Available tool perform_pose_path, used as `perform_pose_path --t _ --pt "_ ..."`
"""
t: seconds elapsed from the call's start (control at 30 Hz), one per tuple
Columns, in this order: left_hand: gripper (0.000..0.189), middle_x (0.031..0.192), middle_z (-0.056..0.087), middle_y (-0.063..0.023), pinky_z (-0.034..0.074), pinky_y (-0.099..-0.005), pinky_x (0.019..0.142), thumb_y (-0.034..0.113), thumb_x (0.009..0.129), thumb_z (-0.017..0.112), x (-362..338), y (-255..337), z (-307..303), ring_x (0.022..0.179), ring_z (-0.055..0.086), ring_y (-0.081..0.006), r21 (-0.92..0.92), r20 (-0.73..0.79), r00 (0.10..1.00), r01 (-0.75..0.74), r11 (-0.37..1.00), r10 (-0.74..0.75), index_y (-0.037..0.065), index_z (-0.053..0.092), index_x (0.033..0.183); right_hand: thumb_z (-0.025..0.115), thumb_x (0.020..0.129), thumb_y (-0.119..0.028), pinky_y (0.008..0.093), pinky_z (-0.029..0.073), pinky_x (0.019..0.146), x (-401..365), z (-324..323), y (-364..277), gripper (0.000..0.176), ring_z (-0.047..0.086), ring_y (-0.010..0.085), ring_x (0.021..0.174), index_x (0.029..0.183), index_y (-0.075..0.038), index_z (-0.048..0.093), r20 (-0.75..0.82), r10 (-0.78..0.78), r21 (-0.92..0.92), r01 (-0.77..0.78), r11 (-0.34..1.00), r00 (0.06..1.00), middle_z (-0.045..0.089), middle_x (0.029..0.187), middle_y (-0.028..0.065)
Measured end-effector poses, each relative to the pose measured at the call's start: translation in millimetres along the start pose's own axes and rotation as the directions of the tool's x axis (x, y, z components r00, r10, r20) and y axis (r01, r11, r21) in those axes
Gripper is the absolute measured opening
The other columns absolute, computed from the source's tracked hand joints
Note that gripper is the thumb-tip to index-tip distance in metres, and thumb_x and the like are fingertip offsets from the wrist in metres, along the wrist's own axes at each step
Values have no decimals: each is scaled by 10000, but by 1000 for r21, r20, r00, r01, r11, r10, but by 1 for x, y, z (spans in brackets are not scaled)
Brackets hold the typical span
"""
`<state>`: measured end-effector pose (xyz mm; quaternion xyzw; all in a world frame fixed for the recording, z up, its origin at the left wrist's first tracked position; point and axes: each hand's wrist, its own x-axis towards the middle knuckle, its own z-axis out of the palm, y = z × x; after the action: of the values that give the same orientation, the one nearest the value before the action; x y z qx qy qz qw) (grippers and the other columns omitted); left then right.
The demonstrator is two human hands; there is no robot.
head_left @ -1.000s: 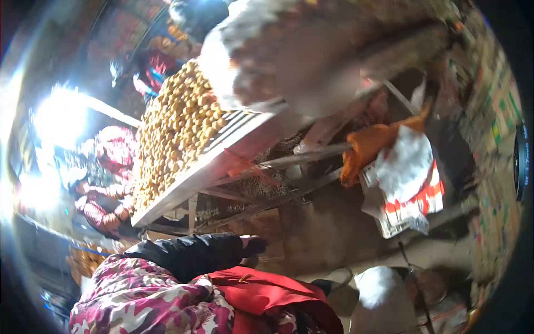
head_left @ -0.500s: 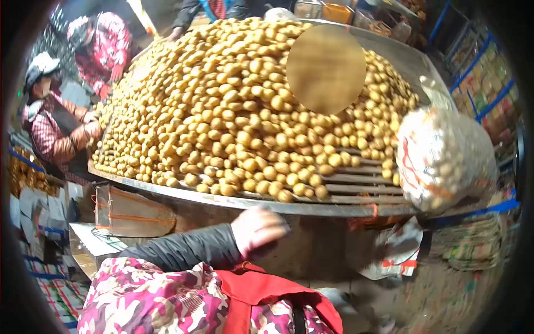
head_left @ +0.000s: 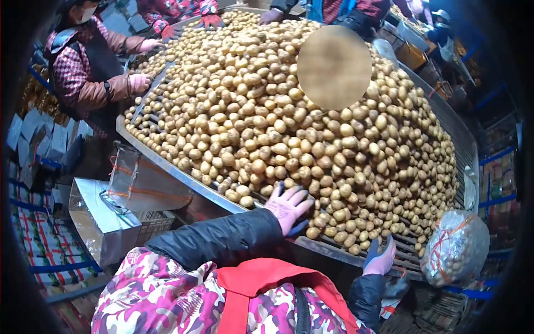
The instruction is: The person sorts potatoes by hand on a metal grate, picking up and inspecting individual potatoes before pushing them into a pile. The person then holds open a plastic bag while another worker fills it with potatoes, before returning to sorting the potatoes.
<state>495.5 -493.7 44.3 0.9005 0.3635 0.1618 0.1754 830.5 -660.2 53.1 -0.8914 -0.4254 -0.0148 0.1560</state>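
While left hand (head_left: 286, 210) and right hand (head_left: 380, 261) splay at six and five o'clock, firm-looking potatoes (head_left: 306, 160) probably want cupping mid-body.

No text legible. Faint print (head_left: 285, 212) on back of left glove (head_left: 288, 207), too small and blurred to make out.

Heaped potatoes (head_left: 250, 111) on a slatted tabletop (head_left: 183, 175)
Left hand (head_left: 287, 209), gloved, spreads against the potatoes at six o'clock; right hand (head_left: 381, 259), also gloved, curves beside them at five; clear bag (head_left: 459, 245) at four; co-worker (head_left: 83, 78) at ten.
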Motion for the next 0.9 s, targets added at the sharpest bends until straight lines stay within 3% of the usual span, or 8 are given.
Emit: perform_pose_path --t 0.23,0.3,0.47,0.6,0.67,0.73,0.8,0.9 --pt "561 1420 531 -138 345 -701 1080 369 898 683 -9 -8 -4 1357 475 -352 -105 -75 994 -81 991 73 136 555 1392 703 951 -328 441 461 1076 2 -3 -10 513 597 373 1250 1348 -16 614 23 84 25 -85 996 996 632 1340 212" --pt "691 1488 497 -134 344 -663 1114 290 793 741 -16 -22 -12 1407 449 -345 -194 -95 956 -291 937 278 167 528 1439 701 955 -325 436 464 1072 -1 -4 -8 503 603 372 1242 1338 -9 620 8 83 20 -83 996 997 641 1328 215" --pt "761 1552 444 -149 298 -703 1132 324 787 717 -33 -87 -43 1449 404 -387 49 -122 970 -205 978 209 217 478 1501 714 958 -261 431 484 1039 1 10 9 446 628 365 1201 1289 28 639 -14 135 74 -134 988 991 668 1280 232" --pt "745 1545 434 -201 280 -718 1116 462 859 706 -33 -149 -97 1435 400 -433 82 -141 988 81 993 -69 208 468 1516 716 949 -231 430 501 1014 1 8 6 422 645 364 1172 1284 17 651 -24 164 87 -161 983 986 679 1268 227" --pt "770 1559 412 -218 276 -721 1113 543 861 691 -38 -194 -123 1438 387 -443 245 -21 993 -107 963 116 187 476 1509 721 941 -231 434 510 999 1 7 1 410 658 359 1150 1271 6 665 -19 164 11 -164 986 986 689 1249 221" --pt "785 1572 392 -224 257 -718 1131 605 845 680 -36 -234 -132 1450 367 -448 54 -116 993 3 999 4 211 497 1498 728 929 -236 438 521 972 4 17 13 392 673 360 1119 1241 -5 682 -67 179 48 -176 983 982 704 1205 216" --pt "775 1558 420 -215 251 -699 1147 668 830 660 -33 -258 -160 1449 371 -449 284 -40 999 24 958 -13 278 520 1485 739 912 -231 440 530 945 6 17 9 375 681 372 1090 1212 -11 692 -73 231 -61 -236 970 970 713 1158 218" --pt "754 1523 481 -171 271 -707 1135 641 851 664 -35 -310 -173 1437 394 -435 249 -40 999 2 968 8 276 514 1493 673 947 -324 469 528 941 10 20 4 401 680 389 1088 1217 -29 694 -107 317 -186 -332 925 942 723 1133 211"
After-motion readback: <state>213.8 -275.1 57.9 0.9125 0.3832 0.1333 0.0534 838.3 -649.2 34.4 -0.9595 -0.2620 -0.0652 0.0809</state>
